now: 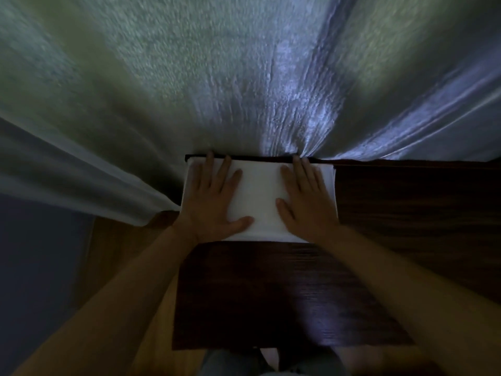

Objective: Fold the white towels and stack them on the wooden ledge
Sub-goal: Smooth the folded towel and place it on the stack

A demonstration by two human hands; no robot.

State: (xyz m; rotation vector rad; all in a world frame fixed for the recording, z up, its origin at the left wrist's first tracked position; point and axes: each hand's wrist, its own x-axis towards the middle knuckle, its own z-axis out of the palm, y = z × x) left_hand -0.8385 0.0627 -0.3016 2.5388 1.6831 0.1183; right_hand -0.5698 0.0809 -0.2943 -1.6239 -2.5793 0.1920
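A folded white towel (259, 196) lies flat at the far end of the dark wooden ledge (271, 294), close against the curtain. Layered edges show on its right side, so it may be a stack. My left hand (214, 202) lies flat on the towel's left half with fingers spread and straight. On the right half, my right hand (306, 202) presses down the same way. Both sets of fingertips reach the towel's far edge.
A pale, textured curtain (217, 77) hangs right behind the ledge and fills the upper view. The dark wood surface (406, 213) continues to the right. Lighter wooden floor (113, 267) shows on the left below the curtain. The room is dim.
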